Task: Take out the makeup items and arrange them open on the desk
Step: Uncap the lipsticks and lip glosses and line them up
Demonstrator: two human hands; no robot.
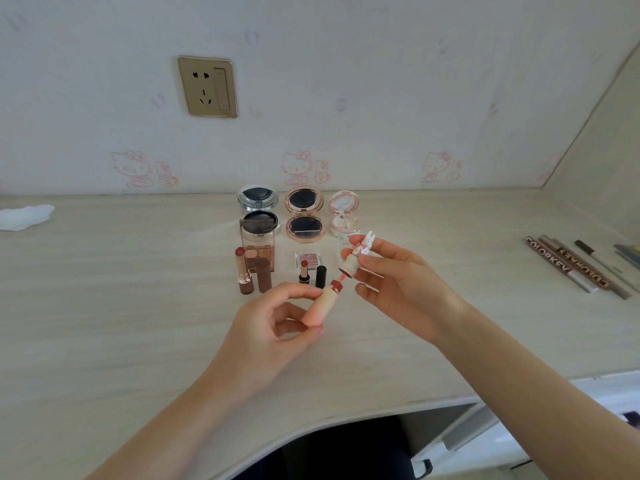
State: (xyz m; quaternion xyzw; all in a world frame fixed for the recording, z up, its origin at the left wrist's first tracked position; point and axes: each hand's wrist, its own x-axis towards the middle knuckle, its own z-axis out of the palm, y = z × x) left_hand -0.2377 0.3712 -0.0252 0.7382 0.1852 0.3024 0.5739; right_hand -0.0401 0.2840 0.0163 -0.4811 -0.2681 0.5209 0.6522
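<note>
Seen from above, a person's two hands meet over a pale wooden bench (104,306). The left hand (273,327) has a pinching grip round a peach lip gloss tube (320,306), tilted with its neck up. The right hand (394,285) has a fingertip grip on the tube's cap (360,254), topped with a small rabbit figure; its wand is just clear of the tube's neck, so this item is now open but not yet set down.

Behind the hands, already laid out open: three round compacts (304,213) with lids raised, an eyeshadow palette (258,245), a small blush pan (310,259), and two uncapped lipsticks (242,268) standing beside their caps.

Far right, several pencils (568,268) lie still capped, seemingly left to open. Most of the arranging looks done.
</note>
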